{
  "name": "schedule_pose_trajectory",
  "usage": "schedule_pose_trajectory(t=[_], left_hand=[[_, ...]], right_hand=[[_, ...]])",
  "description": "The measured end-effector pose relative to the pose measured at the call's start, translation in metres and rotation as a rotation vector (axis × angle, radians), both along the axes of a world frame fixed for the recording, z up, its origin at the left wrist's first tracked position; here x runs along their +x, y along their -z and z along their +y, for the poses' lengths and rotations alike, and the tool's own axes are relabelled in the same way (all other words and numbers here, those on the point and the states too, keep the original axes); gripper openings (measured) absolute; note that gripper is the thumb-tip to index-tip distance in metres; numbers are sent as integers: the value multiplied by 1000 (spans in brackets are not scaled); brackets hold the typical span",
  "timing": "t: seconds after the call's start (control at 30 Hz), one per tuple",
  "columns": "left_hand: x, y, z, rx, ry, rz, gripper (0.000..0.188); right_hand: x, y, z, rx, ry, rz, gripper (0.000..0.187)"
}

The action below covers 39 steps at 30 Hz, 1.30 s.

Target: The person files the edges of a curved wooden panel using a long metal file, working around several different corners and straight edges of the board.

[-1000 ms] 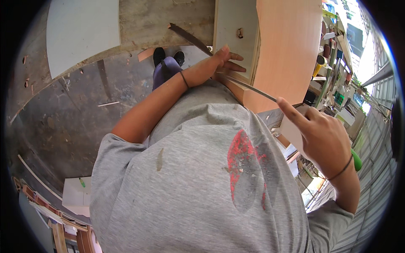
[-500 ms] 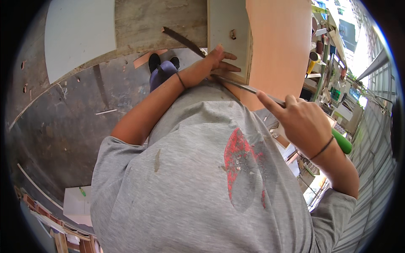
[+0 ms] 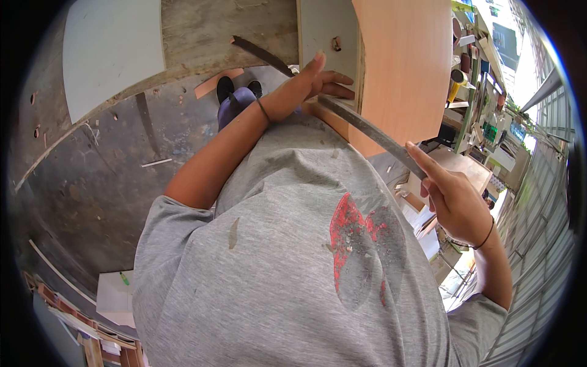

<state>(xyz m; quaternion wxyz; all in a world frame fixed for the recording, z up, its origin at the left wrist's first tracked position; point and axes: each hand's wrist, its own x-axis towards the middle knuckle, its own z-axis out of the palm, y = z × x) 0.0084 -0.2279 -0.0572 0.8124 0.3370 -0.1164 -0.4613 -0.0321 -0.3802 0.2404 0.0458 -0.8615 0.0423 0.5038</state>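
Note:
My right hand (image 3: 458, 202) is closed round the rear of a long flat metal file (image 3: 379, 136), its index finger stretched along the blade. The file slants up and left until its far end reaches the lower edge of my left hand (image 3: 306, 88). That hand lies across the near end of a pale grey panel (image 3: 327, 30) with a small hole, thumb raised and fingers spread. Beside the panel stands a broad peach-coloured wooden board (image 3: 406, 67). The file's handle is hidden behind my right hand. Whether the file touches the panel's edge is hard to tell.
A dark narrow strip (image 3: 260, 54) juts out left of my left hand. A white sheet (image 3: 113, 58) lies on the worn wooden tabletop (image 3: 214, 37). Cluttered shelves with tools (image 3: 483, 92) stand at the right. Below are my shoes (image 3: 225, 88) and the stained floor (image 3: 110, 189).
My right hand has moved slightly down and right. The file has tilted, showing more of its broad face, and its green handle has gone from sight. My left hand stays nearly in place.

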Motion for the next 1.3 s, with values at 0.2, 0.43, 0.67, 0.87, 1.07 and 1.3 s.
schedule_pose_trajectory(t=[0.2, 0.43, 0.67, 0.87, 1.07, 1.3], left_hand=[[-1, 0, -5, -152, 16, 170, 98], [-6, -4, -2, -177, -3, 112, 93], [-5, -2, -2, -141, -7, 93, 85], [-5, 15, -4, -140, -126, 147, 79], [-13, 35, -7, -115, -157, 229, 90], [-13, 37, -8, -66, -147, 173, 91]], right_hand=[[2, -3, 2, -32, -27, -53, 68], [3, -2, 13, -86, 266, 80, 71], [8, -3, 17, -32, -138, 19, 68], [17, 28, 20, -71, -255, -35, 59], [36, 9, 35, -161, -217, -23, 59], [11, 14, 24, -187, -384, 62, 60]])
